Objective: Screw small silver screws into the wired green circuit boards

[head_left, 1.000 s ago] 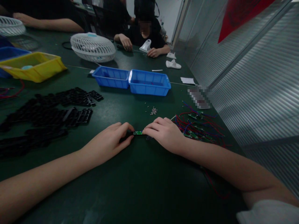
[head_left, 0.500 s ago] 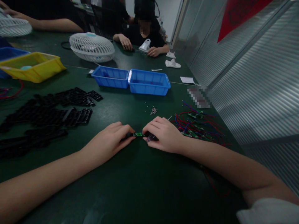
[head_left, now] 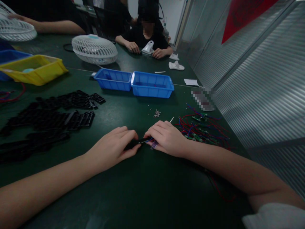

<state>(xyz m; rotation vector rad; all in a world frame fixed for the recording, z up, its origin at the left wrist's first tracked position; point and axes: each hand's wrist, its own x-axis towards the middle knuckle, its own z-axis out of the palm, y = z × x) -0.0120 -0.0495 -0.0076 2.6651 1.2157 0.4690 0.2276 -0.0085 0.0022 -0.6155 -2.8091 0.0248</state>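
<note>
Fingers of my left hand (head_left: 119, 143) pinch one end of a narrow black plastic piece (head_left: 143, 140), now turned edge-on. At its other end, the fingertips of my right hand (head_left: 164, 136) close on it, with blue wire showing beside them. Tucked in my right hand is a screwdriver (head_left: 154, 145) with a see-through purple handle; a thin pale shaft sticks out above the knuckles. A small pile of screws (head_left: 156, 113) lies just beyond my hands. To the right are green circuit boards with red and blue wires (head_left: 197, 130).
Many black plastic pieces (head_left: 50, 117) spread over the left of the green table (head_left: 143, 190). Two blue bins (head_left: 152, 90) stand ahead, a yellow bin (head_left: 38, 71) far left. White fan cages (head_left: 95, 51) and co-workers (head_left: 147, 38) are across the table.
The piece between my hands has tilted: its green circuit board faced me before, and now a dark edge with blue wire shows. Across the table, a co-worker's hands have shifted slightly.
</note>
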